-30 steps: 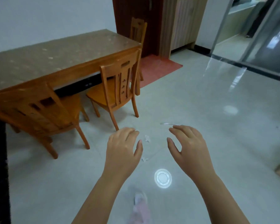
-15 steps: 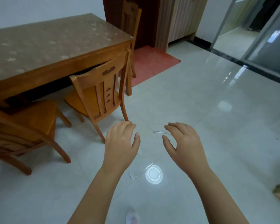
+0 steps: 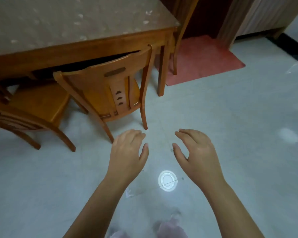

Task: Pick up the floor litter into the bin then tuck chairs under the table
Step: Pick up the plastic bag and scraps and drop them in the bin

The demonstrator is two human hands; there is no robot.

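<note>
Pale glossy floor [image 3: 239, 143] under my two empty hands, with wooden chairs standing out from the desk.
From my feed, the left hand [image 3: 127, 155] and right hand [image 3: 199, 156] hover palm-down side by side above the tiles, fingers loosely curled and holding nothing. A small white litter scrap [image 3: 129, 193] lies on the floor just beside my left forearm, near a round light reflection [image 3: 168, 181]. The nearest chair [image 3: 108, 86] stands right ahead of the left hand, its back toward me and its seat facing the desk [image 3: 93, 47]. A second chair [image 3: 36, 105] sits to its left, turned at an angle with its seat exposed. A third chair [image 3: 186, 21] stands at the desk's far end, beside a red mat [image 3: 205, 62]. Something pink at the bottom edge is too blurred to identify.
</note>
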